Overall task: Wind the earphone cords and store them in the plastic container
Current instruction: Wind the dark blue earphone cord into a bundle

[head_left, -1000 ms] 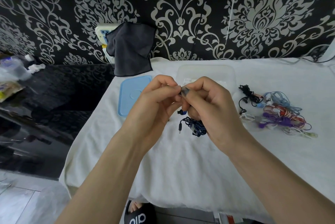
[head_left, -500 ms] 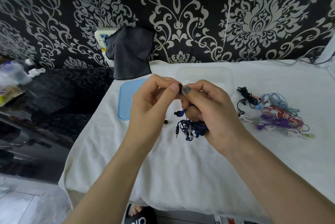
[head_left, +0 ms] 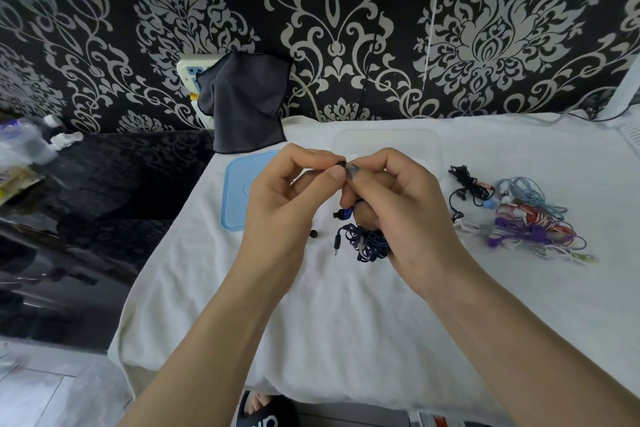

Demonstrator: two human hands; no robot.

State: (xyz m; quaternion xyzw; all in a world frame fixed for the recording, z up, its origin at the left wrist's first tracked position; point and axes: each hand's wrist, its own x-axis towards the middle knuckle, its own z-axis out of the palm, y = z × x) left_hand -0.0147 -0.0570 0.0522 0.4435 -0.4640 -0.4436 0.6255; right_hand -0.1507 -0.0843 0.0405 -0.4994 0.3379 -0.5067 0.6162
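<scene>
My left hand (head_left: 287,205) and my right hand (head_left: 398,205) meet above the white cloth, fingertips pinched together on a small dark earbud (head_left: 342,163) of the dark blue earphones. The tangled blue cord (head_left: 367,243) hangs under my right palm, its plug and one blue earbud (head_left: 343,214) dangling. A loose black ear tip (head_left: 313,234) lies on the cloth below my left hand. The clear plastic container (head_left: 388,139) stands just behind my hands. Its light blue lid (head_left: 239,191) lies flat to the left.
A pile of several tangled earphones (head_left: 519,219), black, light blue, red, purple and white, lies to the right on the cloth-covered table (head_left: 346,322). A dark cloth (head_left: 246,101) hangs on the patterned wall. A black counter (head_left: 86,201) with clutter is at left.
Both hands have stayed pinched together on the earbud, shifting only slightly. The loose black ear tip now shows on the cloth below my left hand.
</scene>
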